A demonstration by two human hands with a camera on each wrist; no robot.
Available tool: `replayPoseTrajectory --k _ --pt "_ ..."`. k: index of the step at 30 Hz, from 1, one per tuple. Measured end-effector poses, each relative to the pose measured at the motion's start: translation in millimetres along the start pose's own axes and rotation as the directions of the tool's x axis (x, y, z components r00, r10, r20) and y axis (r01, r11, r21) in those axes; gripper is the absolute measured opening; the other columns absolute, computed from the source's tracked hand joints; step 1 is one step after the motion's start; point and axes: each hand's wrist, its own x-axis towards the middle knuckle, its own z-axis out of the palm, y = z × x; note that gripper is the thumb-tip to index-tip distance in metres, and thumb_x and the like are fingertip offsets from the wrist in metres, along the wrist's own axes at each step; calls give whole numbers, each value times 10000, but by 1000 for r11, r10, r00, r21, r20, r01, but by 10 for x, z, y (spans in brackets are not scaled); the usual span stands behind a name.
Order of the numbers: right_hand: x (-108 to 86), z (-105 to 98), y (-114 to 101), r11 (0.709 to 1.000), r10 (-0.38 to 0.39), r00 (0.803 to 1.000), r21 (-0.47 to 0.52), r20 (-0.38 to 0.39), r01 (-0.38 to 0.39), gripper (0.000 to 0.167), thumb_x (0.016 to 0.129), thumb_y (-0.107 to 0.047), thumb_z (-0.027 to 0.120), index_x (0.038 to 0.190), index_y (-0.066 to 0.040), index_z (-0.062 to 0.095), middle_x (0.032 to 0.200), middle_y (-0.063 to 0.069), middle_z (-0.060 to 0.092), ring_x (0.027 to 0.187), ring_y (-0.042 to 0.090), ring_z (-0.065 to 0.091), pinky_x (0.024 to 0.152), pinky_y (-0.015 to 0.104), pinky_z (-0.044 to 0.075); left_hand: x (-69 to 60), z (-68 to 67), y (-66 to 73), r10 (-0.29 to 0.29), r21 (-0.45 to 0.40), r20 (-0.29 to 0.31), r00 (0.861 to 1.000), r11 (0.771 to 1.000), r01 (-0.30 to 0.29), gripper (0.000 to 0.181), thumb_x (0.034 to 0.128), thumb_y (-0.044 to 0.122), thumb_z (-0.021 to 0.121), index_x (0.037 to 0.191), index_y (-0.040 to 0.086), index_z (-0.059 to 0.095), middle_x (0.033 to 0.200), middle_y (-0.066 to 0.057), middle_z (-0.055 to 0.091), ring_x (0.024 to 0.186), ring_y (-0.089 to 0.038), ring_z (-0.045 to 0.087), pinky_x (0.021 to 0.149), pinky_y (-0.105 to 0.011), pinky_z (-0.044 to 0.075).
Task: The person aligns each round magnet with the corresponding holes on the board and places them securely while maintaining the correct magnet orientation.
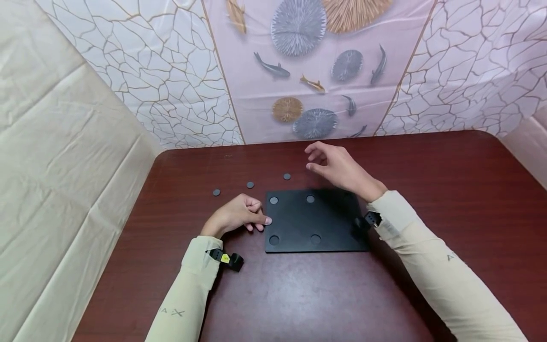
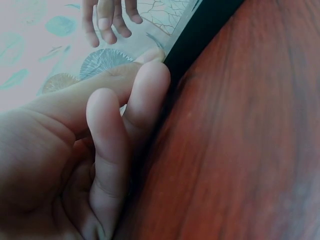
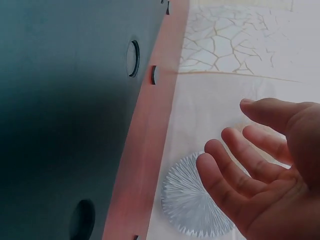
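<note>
flat black board (image 1: 299, 221) — round recesses (image 1: 315, 239)

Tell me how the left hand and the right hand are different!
The left hand pinches the left edge of the black board; the right hand holds nothing. The left hand is low by the table; the right hand hovers higher up. The left hand's fingers curl tighter; the right hand's spread more. Both come out of cream sleeves.

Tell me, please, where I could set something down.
Bare table lies in front of the board, between the sleeves, and right of the right sleeve. Discs and the right hand crowd the strip behind the board; the left hand holds its left edge.
</note>
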Motion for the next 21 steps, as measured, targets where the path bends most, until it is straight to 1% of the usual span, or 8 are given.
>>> replayPoseTrajectory --k 6,12,16,21 --pt "113 70 -31 1000 12 999 9 44 -12 364 995 -90 737 1335 -16 632 1163 169 721 1066 314 696 996 507 536 10 4 -13 2 -3 -4 1000 1000 -2 653 910 141 847 639 174 253 805 -112 748 767 -202 769 591 -227 537" --pt "199 213 -56 999 42 993 29 108 -46 365 997 -80 736 1336 1 628 1183 178 707 1094 311 678 1002 478 535 9 8 -20 1 4 -5 1000 1000 -1 648 908 150 852 632 175 265 804 -107 749 758 -200 767 594 -232 542" --pt "258 319 -54 998 45 988 25 148 -49 365 996 -76 733 1333 22 631 1190 185 704 1103 312 667 975 476 539 9 2 -11 -4 6 -6 1000 1000 4 649 908 139 850 636 178 263 807 -108 748 760 -199 765 598 -239 548" --pt "324 430 -33 997 70 978 -1 198 -71 345 997 -82 735 1318 12 654 1182 175 704 1083 304 667 939 460 546 1 -4 9 -9 14 -5 1000 1000 9 655 910 139 849 642 178 253 821 -103 749 769 -201 764 605 -245 556"
